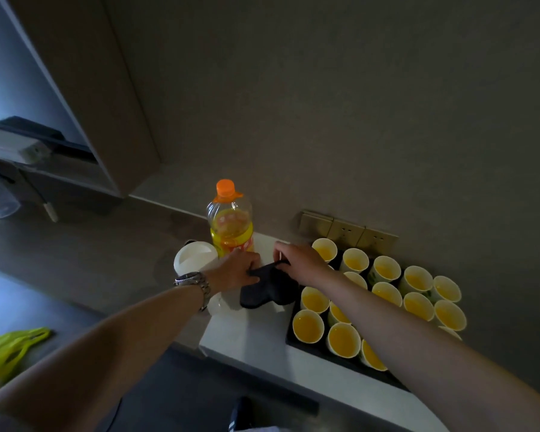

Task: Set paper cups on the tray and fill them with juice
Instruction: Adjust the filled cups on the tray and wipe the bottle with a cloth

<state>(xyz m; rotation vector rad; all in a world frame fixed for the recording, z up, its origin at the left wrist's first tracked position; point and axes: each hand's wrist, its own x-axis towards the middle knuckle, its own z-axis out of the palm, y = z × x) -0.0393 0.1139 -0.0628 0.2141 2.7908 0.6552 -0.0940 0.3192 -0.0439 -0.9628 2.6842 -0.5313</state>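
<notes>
Cups (343, 339) on the tray (296, 343) hold juice; filling looks done. Both hands' fingers pinch a dark cloth (267, 288) beside the tray, likely for wiping next.

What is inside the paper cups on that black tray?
Every paper cup whose inside shows holds orange juice, standing on the black tray. The right arm covers a few cups at the near side, so their contents cannot be seen.

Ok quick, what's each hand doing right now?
Left hand: grips the left end of the dark cloth.
Right hand: pinches the same cloth's top edge, beside the tray of juice cups.
</notes>
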